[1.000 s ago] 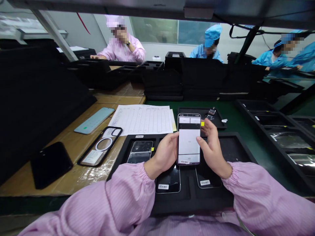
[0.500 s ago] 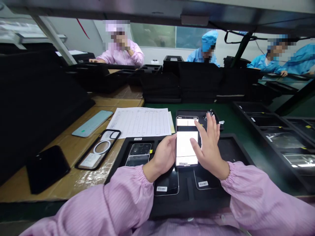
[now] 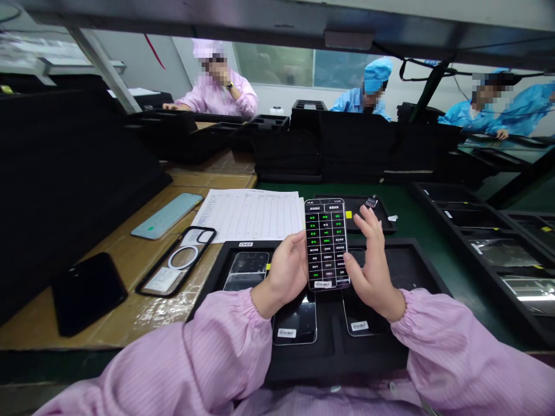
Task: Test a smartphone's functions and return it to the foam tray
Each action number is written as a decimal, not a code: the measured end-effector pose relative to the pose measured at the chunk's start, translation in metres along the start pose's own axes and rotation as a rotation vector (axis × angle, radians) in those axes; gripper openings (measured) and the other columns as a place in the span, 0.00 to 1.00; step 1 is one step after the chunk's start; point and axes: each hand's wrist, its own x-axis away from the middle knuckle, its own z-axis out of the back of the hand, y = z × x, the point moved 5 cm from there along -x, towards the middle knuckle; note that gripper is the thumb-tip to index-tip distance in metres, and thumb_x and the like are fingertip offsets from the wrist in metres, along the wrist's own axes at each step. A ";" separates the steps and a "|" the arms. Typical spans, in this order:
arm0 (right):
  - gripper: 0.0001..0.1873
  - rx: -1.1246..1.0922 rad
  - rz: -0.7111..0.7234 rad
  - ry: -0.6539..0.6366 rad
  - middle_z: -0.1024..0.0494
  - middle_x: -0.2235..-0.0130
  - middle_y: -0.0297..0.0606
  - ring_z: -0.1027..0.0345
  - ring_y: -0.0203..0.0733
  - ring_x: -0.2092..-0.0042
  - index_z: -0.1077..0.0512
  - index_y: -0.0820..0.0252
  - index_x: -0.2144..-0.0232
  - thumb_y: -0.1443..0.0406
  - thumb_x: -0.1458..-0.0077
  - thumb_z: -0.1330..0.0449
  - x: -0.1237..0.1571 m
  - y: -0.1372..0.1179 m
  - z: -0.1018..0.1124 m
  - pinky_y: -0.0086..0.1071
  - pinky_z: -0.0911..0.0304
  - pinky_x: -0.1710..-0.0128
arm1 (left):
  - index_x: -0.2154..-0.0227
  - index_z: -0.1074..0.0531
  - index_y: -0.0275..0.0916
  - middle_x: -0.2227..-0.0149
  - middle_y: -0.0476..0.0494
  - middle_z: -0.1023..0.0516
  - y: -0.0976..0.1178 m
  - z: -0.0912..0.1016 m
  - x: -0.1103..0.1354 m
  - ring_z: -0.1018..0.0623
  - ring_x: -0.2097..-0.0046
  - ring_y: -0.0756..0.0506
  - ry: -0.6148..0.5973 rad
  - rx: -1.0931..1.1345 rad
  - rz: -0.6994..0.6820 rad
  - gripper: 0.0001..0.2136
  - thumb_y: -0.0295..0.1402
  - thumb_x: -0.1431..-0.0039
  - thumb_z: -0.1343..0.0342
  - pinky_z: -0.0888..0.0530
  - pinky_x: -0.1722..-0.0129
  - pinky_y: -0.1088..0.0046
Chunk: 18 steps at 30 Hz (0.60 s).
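A smartphone [image 3: 327,245] is held upright over a black compartment tray [image 3: 333,358]. Its dark screen carries a grid of labels, several of them green. My left hand [image 3: 286,267] grips the phone by its left edge, the fingers hidden behind it. My right hand [image 3: 373,266] has its fingers spread at the phone's right side; the thumb tip is at the screen's right edge, and I cannot tell if it touches. Below, in the tray, lie a phone with a barcode label [image 3: 295,320], another labelled phone [image 3: 362,315] and a phone at the upper left [image 3: 246,266].
Printed sheets [image 3: 251,216] lie behind the tray. On the cardboard at left are a clear phone case [image 3: 177,260], a pale blue phone [image 3: 167,215] and a black phone-like slab [image 3: 89,293]. More black trays [image 3: 477,231] stand right. Co-workers sit beyond stacked trays [image 3: 355,144].
The phone's screen went from a mostly white page to a dark grid with green labels. The phone now tilts slightly, and my right fingers have moved off its upper right edge.
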 end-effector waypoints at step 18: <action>0.29 -0.145 -0.204 0.101 0.43 0.32 0.47 0.51 0.50 0.31 0.46 0.56 0.33 0.60 0.33 0.48 0.001 0.023 -0.003 0.58 0.54 0.31 | 0.49 0.27 0.33 0.53 0.37 0.20 -0.003 0.001 0.000 0.23 0.47 0.35 -0.037 -0.040 0.003 0.20 0.38 0.38 0.52 0.30 0.44 0.55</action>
